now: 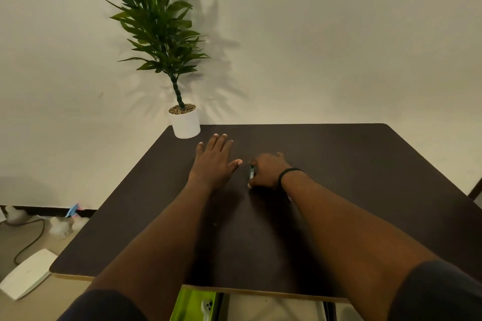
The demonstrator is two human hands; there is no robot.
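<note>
VIEW head, single wide-angle, worn | POSITION above the near edge of the counter (365, 203) | FACING forward and down toward the far wall (339, 34) | RANGE close: forearms fill the near field, left hand (214, 161) and right hand (266, 171) mid-frame | COVERAGE most of the counter top, floor (65, 292) at left, wall across the upper half.
</note>
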